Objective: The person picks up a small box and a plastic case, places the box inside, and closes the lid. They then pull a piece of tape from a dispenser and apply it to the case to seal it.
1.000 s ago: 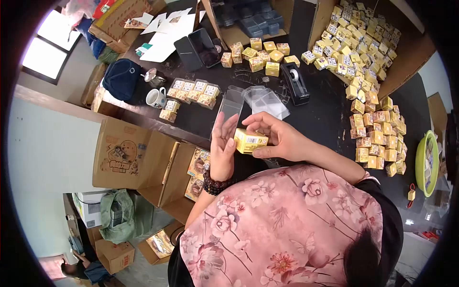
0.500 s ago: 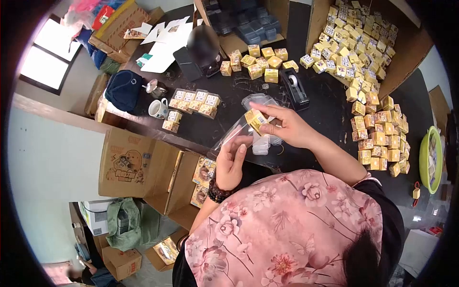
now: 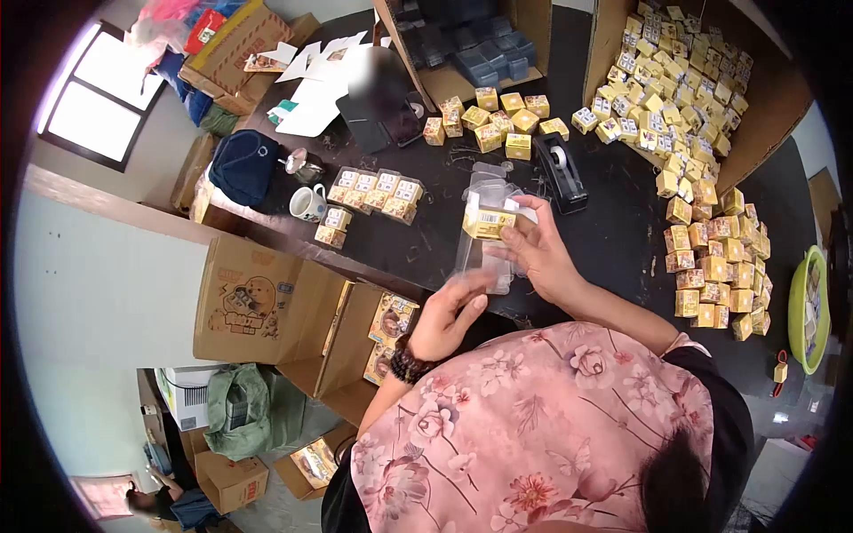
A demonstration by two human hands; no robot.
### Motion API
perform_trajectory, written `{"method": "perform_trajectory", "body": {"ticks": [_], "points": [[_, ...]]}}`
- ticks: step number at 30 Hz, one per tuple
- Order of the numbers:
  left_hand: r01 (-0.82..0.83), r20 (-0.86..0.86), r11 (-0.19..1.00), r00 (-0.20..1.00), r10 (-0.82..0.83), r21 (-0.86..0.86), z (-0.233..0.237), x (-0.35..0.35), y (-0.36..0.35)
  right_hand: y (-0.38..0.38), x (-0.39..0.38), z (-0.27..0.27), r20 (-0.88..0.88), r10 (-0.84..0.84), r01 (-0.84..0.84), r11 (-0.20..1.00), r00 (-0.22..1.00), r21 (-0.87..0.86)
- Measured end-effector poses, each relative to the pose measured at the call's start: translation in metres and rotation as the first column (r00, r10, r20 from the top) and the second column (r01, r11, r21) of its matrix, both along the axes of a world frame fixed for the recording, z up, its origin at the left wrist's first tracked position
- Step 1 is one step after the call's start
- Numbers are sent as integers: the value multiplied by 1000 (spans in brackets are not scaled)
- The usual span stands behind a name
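My right hand grips a small yellow printed box between thumb and fingers; a barcode shows on its side. Clear plastic packaging stands against the box's left side and reaches down toward my left hand. The left fingertips are smeared by motion at the lower end of that plastic, so their hold on it cannot be made out. More clear plastic pieces lie on the black table under both hands.
A black tape dispenser stands right of my hands. Several packed boxes sit left, near a mug. Loose yellow boxes crowd the right side, spilling from a carton. An open carton stands below the table's left edge.
The box has been turned so its barcode side faces up toward me. The plastic has swung from slanting to nearly upright, and my left hand has moved right and down. The whole view has shifted slightly.
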State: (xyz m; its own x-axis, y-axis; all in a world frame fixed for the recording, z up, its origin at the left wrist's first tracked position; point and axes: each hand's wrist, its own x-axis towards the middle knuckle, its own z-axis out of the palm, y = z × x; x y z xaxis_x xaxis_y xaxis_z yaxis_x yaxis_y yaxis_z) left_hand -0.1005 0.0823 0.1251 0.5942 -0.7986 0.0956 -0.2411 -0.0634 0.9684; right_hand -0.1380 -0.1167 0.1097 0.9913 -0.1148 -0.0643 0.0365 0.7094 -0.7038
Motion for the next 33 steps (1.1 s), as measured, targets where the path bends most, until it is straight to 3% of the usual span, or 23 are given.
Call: {"method": "perform_trajectory", "body": {"ticks": [1,2,4,5,7,8,10,11,13,14,15,17,20,23,26,31,32,33], "points": [[100,49,958,992,-118,267,1,8,19,-10,2,-7,84,-49,66,973,995,-221],[-149,-116,954,976,184,259,-6,0,25,-14,4,-8,173,-76,143,896,982,-420],[-359,98,933,928,360,-30,-16,4,22,-12,3,-6,226,-25,129,879,974,-458],[-378,81,909,915,396,-175,-1,-1,1,-8,1,-3,234,62,74,846,970,-529],[-294,-233,905,945,227,-307,-1,0,-14,-2,-3,-1,201,166,-3,779,965,-627],[-250,-220,930,956,194,-269,-1,5,-14,-5,-4,-3,200,160,2,776,967,-630],[-192,-264,949,957,125,-249,-9,12,-8,-12,-2,-11,112,312,-197,800,943,-567],[-143,-312,964,948,68,-225,-11,13,-7,-11,-2,-13,112,304,-190,803,946,-565],[-148,-237,962,967,92,-230,-10,12,-11,-6,-5,-15,307,146,84,774,941,-627],[-194,-134,956,977,168,-218,-9,11,-15,-6,-6,-12,305,140,88,774,942,-628],[-244,-28,946,969,244,-212,-8,9,-18,-7,-6,-7,278,126,40,852,952,-522],[-267,-51,936,964,262,-230,-6,6,-19,-14,-1,-5,188,142,-61,923,972,-381],[-263,-61,934,965,256,-243,-7,3,-26,-20,4,-1,59,238,-151,769,969,-622],[-216,72,972,972,223,-92,-4,3,-19,-26,8,-5,92,301,-185,770,949,-610],[-147,115,989,982,148,-20,1,4,-19,-25,2,-14,63,247,-188,857,967,-480],[-111,44,993,993,113,-42,-1,6,-20,-23,-4,-19,-14,216,-207,909,976,-362],[-106,67,994,992,108,-36,-5,8,-20,-26,-7,-21,-20,206,-199,910,978,-365],[-107,94,994,990,109,-28,-6,10,-19,-27,-7,-23,39,165,-120,841,986,-527]]}}
